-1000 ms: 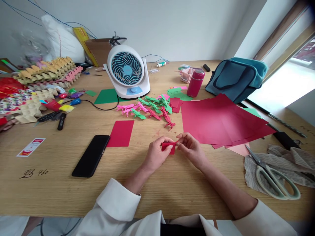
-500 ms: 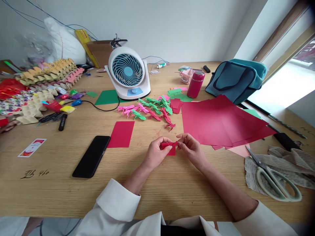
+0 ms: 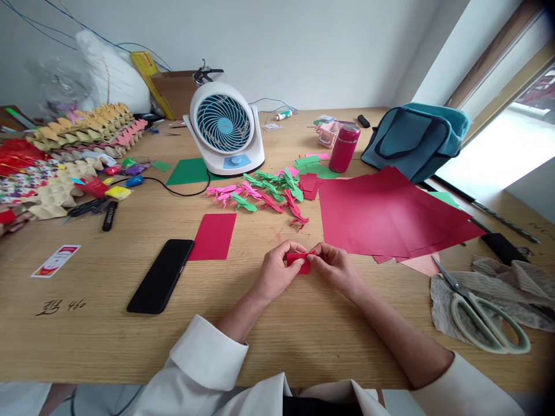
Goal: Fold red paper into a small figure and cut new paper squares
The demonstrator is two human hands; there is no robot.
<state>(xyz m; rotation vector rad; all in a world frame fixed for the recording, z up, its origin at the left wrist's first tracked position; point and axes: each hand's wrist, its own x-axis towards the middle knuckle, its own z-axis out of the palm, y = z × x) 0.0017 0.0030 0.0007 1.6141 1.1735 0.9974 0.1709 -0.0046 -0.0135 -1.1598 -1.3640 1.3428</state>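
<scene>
A small folded piece of red paper (image 3: 305, 268) is held just above the table, between my two hands. My left hand (image 3: 280, 268) pinches its left part between thumb and fingers. At its upper right edge, my right hand (image 3: 335, 265) pinches the paper with thumb and forefinger. Beyond my hands lies a cluster of folded paper figures, with green ones (image 3: 269, 186), pink ones (image 3: 224, 192) and red ones (image 3: 296, 209). To the left is a flat red paper rectangle (image 3: 213, 236), touching a black phone (image 3: 161, 276).
Large red sheets (image 3: 390, 214) lie to the right, with scissors (image 3: 481, 306) on a grey cloth nearer me. A white fan (image 3: 224, 130), a red flask (image 3: 344, 148) and a blue bag (image 3: 414, 141) stand farther back. Egg cartons (image 3: 56, 193) with craft pieces fill the left side.
My right hand has moved slightly left onto the red paper, and its fingers have closed in on the edge. My left hand keeps its grip.
</scene>
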